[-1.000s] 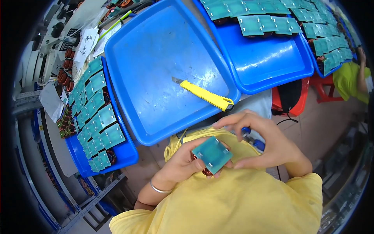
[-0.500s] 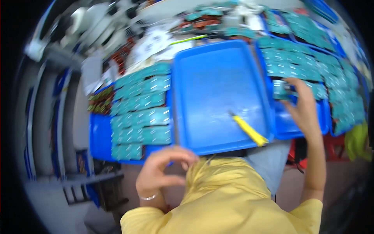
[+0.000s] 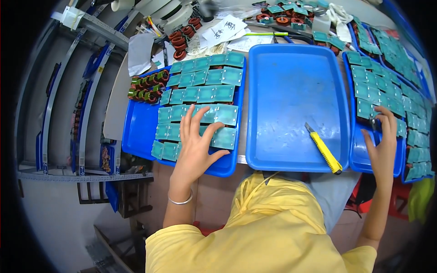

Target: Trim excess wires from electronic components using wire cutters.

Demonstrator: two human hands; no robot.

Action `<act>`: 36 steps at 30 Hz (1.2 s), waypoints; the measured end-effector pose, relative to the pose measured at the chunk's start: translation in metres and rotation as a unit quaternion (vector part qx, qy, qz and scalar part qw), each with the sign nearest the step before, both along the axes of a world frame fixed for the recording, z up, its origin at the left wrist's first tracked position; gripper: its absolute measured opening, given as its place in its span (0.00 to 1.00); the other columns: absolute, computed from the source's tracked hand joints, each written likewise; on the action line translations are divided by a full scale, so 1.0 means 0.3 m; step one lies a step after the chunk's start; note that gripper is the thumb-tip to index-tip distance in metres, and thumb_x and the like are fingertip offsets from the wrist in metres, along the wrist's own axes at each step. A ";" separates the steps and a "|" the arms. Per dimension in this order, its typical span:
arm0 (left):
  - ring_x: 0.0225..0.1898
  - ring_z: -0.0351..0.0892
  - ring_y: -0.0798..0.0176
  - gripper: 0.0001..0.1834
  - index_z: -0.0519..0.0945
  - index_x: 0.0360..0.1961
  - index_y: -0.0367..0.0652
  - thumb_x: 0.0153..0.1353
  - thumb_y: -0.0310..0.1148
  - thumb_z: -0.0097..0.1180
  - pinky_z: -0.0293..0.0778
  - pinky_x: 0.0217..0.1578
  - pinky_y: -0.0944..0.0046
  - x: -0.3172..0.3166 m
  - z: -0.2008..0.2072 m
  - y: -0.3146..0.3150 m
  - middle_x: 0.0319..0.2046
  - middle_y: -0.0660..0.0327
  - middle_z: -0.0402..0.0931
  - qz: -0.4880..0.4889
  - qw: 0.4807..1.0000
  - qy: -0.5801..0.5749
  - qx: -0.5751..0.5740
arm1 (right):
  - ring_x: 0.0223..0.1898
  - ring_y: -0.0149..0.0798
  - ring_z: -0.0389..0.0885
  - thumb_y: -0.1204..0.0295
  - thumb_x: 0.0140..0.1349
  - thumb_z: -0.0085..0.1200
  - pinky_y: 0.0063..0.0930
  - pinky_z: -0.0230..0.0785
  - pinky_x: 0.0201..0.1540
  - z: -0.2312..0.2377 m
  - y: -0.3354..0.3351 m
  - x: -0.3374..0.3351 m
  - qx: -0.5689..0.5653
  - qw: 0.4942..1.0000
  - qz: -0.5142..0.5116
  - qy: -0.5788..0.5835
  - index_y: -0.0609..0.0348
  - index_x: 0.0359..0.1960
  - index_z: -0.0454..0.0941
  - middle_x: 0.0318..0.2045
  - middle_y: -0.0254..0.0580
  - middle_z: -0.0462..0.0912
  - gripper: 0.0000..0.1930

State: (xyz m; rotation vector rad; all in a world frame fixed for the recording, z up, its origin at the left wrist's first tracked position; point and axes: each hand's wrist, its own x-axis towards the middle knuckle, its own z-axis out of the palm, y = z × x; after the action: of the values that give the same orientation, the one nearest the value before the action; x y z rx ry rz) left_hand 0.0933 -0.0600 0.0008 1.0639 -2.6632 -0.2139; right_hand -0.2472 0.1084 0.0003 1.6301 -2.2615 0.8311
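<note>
- Green boards (image 3: 191,94) in the left tray; flat, squarish, glossy, with small pale marks near their edges; set close in slightly uneven rows, some overlapping, dark red windings peeping out at a few edges.
- Left hand (image 3: 195,152) above the lower rows of these boards; fingers spread, thumb well apart from them; whether a fingertip touches a board, I cannot tell; a silver bangle (image 3: 180,200) rings the wrist.
- Similar boards (image 3: 374,94) in the right tray, also in rows; right hand (image 3: 383,144) at their near edge, fingers bent, thumb apart; a small dark item (image 3: 375,123) shows by the fingertips; whether it is gripped, I cannot tell.
- Left tray (image 3: 138,136), blue, also bearing green-and-copper coils (image 3: 149,86) in its far left corner; middle tray (image 3: 291,104), blue and scuffed; right tray (image 3: 364,157), blue, just beside it.
- Yellow cutter (image 3: 324,148) lying slantwise in the middle tray's near right corner, blade out.
- Worktable (image 3: 116,98), pale; reddish coils (image 3: 180,40) and white papers (image 3: 224,29) behind the trays; metal shelving (image 3: 93,86) at the left; red stool (image 3: 364,207) at the right.
</note>
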 end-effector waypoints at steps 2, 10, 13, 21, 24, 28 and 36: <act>0.63 0.44 0.43 0.29 0.72 0.39 0.47 0.32 0.32 0.71 0.46 0.60 0.42 0.004 -0.019 -0.004 0.55 0.56 0.56 0.002 1.000 0.009 0.008 | 0.44 0.47 0.70 0.83 0.43 0.56 0.31 0.64 0.45 0.033 0.025 0.052 0.003 0.998 0.030 -0.058 0.64 0.36 0.66 0.43 0.47 0.71 0.16; 0.60 0.55 0.50 0.30 0.74 0.35 0.43 0.25 0.34 0.74 0.55 0.57 0.54 -0.018 0.038 0.016 0.49 0.59 0.62 -0.031 0.946 0.237 0.217 | 0.28 0.30 0.75 0.77 0.49 0.51 0.21 0.67 0.34 0.060 0.053 0.256 0.087 0.808 0.214 -0.541 0.66 0.36 0.70 0.29 0.42 0.77 0.11; 0.56 0.58 0.56 0.32 0.75 0.38 0.39 0.27 0.35 0.74 0.51 0.57 0.60 -0.128 0.039 0.073 0.47 0.59 0.62 -0.133 0.833 0.344 0.413 | 0.31 0.31 0.77 0.73 0.55 0.51 0.21 0.68 0.34 0.038 -0.010 0.330 0.102 0.666 0.231 -0.702 0.68 0.44 0.69 0.30 0.43 0.78 0.16; 0.55 0.61 0.55 0.38 0.70 0.46 0.35 0.34 0.42 0.73 0.58 0.55 0.59 -0.350 0.026 0.215 0.46 0.57 0.64 -0.170 0.653 0.399 0.621 | 0.40 0.31 0.74 0.71 0.56 0.55 0.25 0.67 0.42 -0.016 0.082 0.307 -0.012 0.471 0.182 -0.863 0.66 0.48 0.67 0.39 0.41 0.76 0.20; 0.51 0.65 0.60 0.40 0.65 0.51 0.35 0.38 0.40 0.71 0.61 0.53 0.62 -0.380 0.019 0.246 0.44 0.57 0.65 -0.141 0.608 0.409 0.665 | 0.39 0.33 0.75 0.73 0.53 0.56 0.27 0.69 0.39 -0.032 0.120 0.303 -0.080 0.518 0.181 -0.832 0.67 0.46 0.67 0.38 0.41 0.75 0.19; 0.47 0.67 0.64 0.36 0.63 0.49 0.36 0.42 0.37 0.69 0.64 0.51 0.64 -0.397 0.011 0.275 0.43 0.57 0.66 -0.123 0.598 0.421 0.671 | 0.38 0.35 0.76 0.79 0.51 0.56 0.30 0.71 0.37 -0.018 0.148 0.291 -0.106 0.490 0.171 -0.848 0.66 0.45 0.66 0.37 0.43 0.74 0.19; 0.48 0.68 0.64 0.31 0.63 0.45 0.38 0.45 0.38 0.67 0.65 0.50 0.65 -0.392 0.010 0.297 0.43 0.55 0.68 -0.082 0.587 0.412 0.692 | 0.38 0.36 0.74 0.83 0.47 0.57 0.31 0.69 0.39 -0.037 0.163 0.283 -0.114 0.419 0.217 -0.874 0.61 0.41 0.64 0.39 0.42 0.70 0.19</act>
State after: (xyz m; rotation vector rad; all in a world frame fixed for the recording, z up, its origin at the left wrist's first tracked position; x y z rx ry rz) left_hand -0.0244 0.0292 0.0039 0.5636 -1.2980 -2.3532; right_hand -0.1623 0.1574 -0.0108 0.8008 -1.5597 4.1343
